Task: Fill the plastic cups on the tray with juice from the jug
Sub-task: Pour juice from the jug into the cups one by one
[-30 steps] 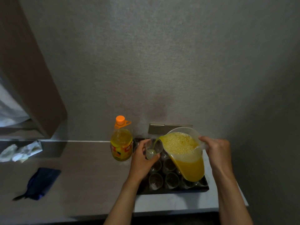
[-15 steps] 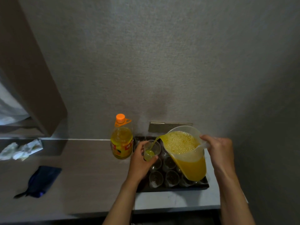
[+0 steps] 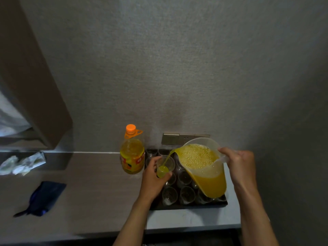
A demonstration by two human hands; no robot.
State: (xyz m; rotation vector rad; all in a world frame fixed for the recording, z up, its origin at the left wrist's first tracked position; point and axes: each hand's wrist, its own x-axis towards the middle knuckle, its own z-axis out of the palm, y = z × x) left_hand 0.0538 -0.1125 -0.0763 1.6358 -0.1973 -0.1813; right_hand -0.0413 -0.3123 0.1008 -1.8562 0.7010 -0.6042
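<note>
While the right hand (image 3: 239,167) is gripping the handle of the tilted jug (image 3: 204,167) with curled fingers, a thin stream of juice (image 3: 167,158) is running from its spout into a clear plastic cup (image 3: 165,166), which the left hand (image 3: 152,180) is holding, fingers and thumb wrapped round it, just above the far left part of the dark tray (image 3: 188,206). Other cups (image 3: 186,194) are standing empty on the tray, an orange-capped bottle (image 3: 132,155) is sitting just left of it, and a blue cloth (image 3: 44,197) is lying well apart on the left of the counter (image 3: 92,192)

Two bare arms come up from the bottom edge, with no sleeves on them. The left hand (image 3: 152,181) and the right hand (image 3: 238,166) are bare too, with no rings, watch or gloves
</note>
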